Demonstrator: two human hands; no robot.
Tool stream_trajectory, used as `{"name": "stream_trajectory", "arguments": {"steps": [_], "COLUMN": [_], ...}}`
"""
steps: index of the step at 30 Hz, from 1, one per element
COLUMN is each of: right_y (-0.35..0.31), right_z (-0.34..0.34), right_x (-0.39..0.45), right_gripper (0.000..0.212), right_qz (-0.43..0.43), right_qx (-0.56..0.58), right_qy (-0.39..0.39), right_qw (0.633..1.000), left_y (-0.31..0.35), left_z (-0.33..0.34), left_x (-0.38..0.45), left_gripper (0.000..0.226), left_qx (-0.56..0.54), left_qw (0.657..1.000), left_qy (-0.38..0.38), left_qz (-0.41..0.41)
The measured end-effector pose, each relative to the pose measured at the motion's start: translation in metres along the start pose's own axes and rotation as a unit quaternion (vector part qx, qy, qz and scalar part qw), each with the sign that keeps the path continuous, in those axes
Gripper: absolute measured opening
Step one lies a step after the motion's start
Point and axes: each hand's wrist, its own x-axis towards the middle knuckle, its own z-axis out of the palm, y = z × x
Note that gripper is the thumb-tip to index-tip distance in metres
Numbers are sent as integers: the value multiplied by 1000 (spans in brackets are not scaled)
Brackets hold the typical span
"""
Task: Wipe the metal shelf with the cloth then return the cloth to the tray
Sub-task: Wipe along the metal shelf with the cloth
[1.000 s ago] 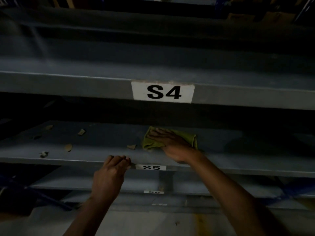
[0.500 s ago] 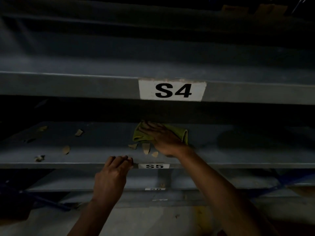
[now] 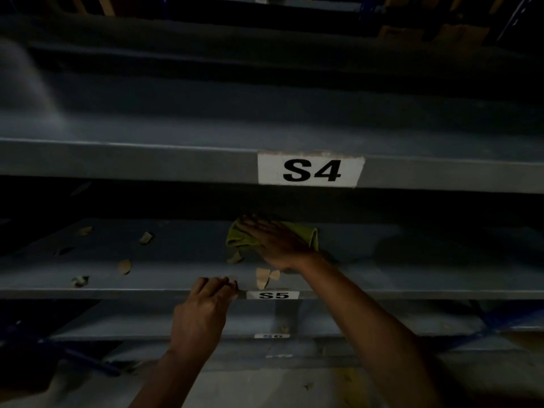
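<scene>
A green cloth [image 3: 240, 241] lies bunched on the grey metal shelf [image 3: 412, 278] marked S5, just under the shelf above. My right hand [image 3: 276, 245] presses flat on the cloth with its fingers stretched to the left. My left hand [image 3: 206, 307] curls over the shelf's front lip, just left of the S5 label [image 3: 272, 295]. Two tan scraps [image 3: 266, 276] lie between the cloth and the front edge. No tray shows in this view.
Several tan scraps [image 3: 125, 266] are scattered over the left half of the S5 shelf. The S4 shelf [image 3: 147, 160] overhangs closely above. A lower shelf [image 3: 338, 322] and the pale floor [image 3: 265, 387] lie below. The scene is dim.
My right hand has slid the cloth left and a little deeper along the shelf, and two scraps have come out near the front edge. My left hand stays on the lip.
</scene>
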Motion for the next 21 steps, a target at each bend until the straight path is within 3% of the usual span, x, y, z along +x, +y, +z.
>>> {"name": "stream_trajectory", "arguments": {"steps": [4,7,10,13,15,18,21], "right_y": [-1,-6,-16,-18,-18,-21,-22], "right_z": [12,18,14,1,-7,1,14], "right_x": [4,-8,-25,-29,-19,-1,7], "right_gripper": [58,63,65,61,65,65,61], "right_qz": [-8,-21,-17,6,11,-23,-18], "right_qx": [-77,-69,-34,2,11,-24,-51], "right_qy": [5,-9,-8,-48,-70,-59,-42], "right_qw": [997,997,999,999,997,998,998], "left_y": [0,-1,-8,-21,-36,-59,-67], "left_z": [0,0,-3,-13,-13,-9,-4], "left_x": [0,-1,-7,-14,-19,-26,-33], "left_gripper": [27,25,36,39,43,55,59], "left_qx": [-7,-4,-26,-58,-23,7,-9], "left_qw": [1000,1000,999,998,1000,998,998], "left_qy": [2,15,0,3,5,-31,-49], "left_qz": [-2,4,25,26,2,-49,-31]}}
